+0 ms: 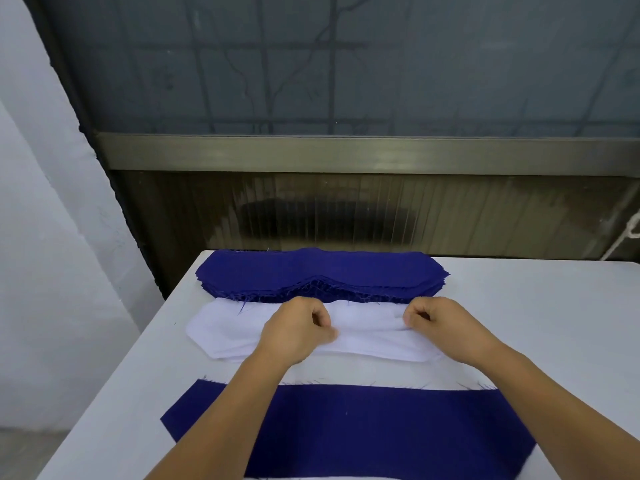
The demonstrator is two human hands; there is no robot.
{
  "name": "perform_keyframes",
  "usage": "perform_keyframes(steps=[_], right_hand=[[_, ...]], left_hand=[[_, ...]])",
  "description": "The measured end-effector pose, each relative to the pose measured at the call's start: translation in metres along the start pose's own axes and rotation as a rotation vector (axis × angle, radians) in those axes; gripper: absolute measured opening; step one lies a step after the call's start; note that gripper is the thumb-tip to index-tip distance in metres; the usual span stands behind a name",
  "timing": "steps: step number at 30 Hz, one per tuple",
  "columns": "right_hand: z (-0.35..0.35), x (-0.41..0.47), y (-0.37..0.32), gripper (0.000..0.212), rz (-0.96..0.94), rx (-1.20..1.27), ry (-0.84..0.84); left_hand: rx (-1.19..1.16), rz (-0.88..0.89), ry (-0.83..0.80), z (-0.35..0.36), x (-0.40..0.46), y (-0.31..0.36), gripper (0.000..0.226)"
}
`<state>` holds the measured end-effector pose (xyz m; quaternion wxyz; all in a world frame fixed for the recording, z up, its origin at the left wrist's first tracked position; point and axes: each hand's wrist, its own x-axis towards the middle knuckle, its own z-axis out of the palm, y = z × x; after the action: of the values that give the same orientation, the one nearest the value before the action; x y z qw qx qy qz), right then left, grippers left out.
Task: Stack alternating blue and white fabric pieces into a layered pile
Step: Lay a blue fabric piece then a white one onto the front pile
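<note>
Pinching the top layer of the white fabric stack (367, 332), the left hand (298, 332) and right hand (441, 329) have fingers curled against thumbs. White stack lies mid-tabletop (540, 306), between the blue fabric stack (322, 275) at the far edge and the layered pile (349, 427), blue uppermost, nearest the person. No legible writing.

White table (540, 306) carries a blue fabric stack (322, 273) at far edge, white fabric stack (225, 330) mid-table, and a blue piece (363, 431) nearest.
</note>
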<state>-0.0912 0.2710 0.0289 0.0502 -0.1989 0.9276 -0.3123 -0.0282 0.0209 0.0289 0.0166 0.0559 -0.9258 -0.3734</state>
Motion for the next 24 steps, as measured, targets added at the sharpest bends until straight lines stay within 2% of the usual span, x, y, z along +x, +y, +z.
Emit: perform_keyframes(steps=[2,5,8,10,11,13,15,19,24], right_hand=[[0.003,-0.002,0.001,0.022,-0.034,-0.029,0.024],[0.006,-0.004,0.004,0.023,-0.058,-0.07,0.052],[0.007,-0.005,0.004,0.025,-0.078,-0.111,0.092],[0.009,-0.007,0.003,0.018,-0.103,-0.113,0.087],[0.01,-0.009,0.003,0.011,-0.114,-0.123,0.066],[0.013,-0.012,0.005,0.016,-0.154,-0.197,0.032],[0.014,-0.011,0.007,0.01,-0.21,-0.268,0.079],[0.01,-0.013,0.017,0.008,-0.214,-0.31,0.177],[0.004,-0.03,0.023,0.012,-0.211,-0.259,0.209]], left_hand=[[0.031,-0.011,-0.029,0.001,-0.001,0.004,0.032],[0.249,0.006,-0.015,0.008,0.002,0.012,0.05],[0.396,0.104,0.103,0.022,0.001,0.019,0.033],[0.448,0.177,0.17,0.028,0.0,0.018,0.02],[0.449,0.2,0.189,0.029,0.0,0.016,0.019],[0.462,0.243,0.217,0.028,-0.002,0.01,0.018],[0.518,0.28,0.25,0.023,-0.004,0.001,0.019],[0.573,0.234,0.314,-0.011,-0.015,-0.039,0.022],[0.554,0.223,0.287,-0.064,-0.039,-0.075,0.017]])
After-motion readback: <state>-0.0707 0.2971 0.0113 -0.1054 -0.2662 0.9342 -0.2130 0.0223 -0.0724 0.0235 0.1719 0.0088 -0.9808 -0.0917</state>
